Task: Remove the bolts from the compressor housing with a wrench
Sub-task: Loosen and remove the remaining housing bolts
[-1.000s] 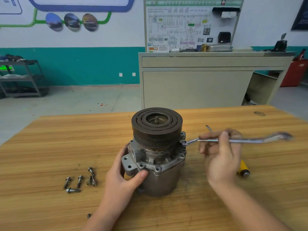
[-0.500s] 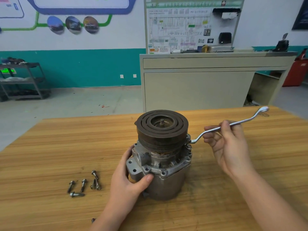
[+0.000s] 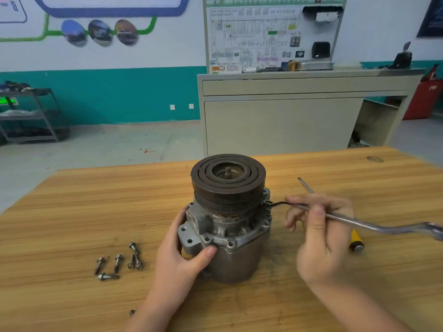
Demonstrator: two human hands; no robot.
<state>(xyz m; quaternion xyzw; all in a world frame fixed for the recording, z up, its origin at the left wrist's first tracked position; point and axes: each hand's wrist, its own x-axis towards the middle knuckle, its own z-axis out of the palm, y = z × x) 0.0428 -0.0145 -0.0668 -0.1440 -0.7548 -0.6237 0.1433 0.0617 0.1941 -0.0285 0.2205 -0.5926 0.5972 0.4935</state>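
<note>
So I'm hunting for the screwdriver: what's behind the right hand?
Behind the right hand, a screwdriver lies on the table: its yellow handle end shows right of the hand, its metal tip beyond the fingers. The hand and wrench cover the middle.

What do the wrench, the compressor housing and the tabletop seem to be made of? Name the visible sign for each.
Wrench: probably polished steel, since it is bright, silvery and reflective.
Compressor housing: likely cast aluminium or a similar alloy, dull grey and matt, with grime and rounded cast lugs.
Tabletop: wood or wood-look laminate, with straight tan grain lines; which one cannot be told.
</note>
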